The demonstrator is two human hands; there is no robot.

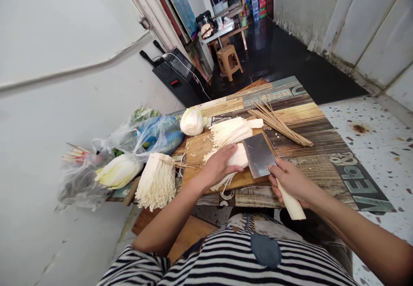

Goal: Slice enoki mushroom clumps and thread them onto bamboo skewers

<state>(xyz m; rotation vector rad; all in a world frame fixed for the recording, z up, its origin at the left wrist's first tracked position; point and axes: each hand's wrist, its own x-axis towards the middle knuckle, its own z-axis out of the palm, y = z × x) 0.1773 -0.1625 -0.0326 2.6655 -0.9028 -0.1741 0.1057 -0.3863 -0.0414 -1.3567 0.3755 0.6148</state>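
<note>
My left hand (pixel 221 164) lies over a bundle of enoki mushrooms (pixel 238 156) on the wooden cutting board (pixel 193 148), its fingers and thumb gripping the bundle's sides. The handle (pixel 292 202) of a cleaver is in my right hand (pixel 285 180). The cleaver's wide metal blade (pixel 260 154) stands at the right end of the held bundle. Another enoki bundle (pixel 230 131) lies just beyond on the board. Thin wooden skewers (pixel 284 124) are piled to the right of it.
Skewered enoki (pixel 156 182) hangs over the table's left front edge. Cabbages (pixel 119 171) and plastic bags (pixel 155 133) crowd the left side. A white cabbage (pixel 192 121) sits behind the board. A stool (pixel 228 61) stands beyond the table (pixel 309 165).
</note>
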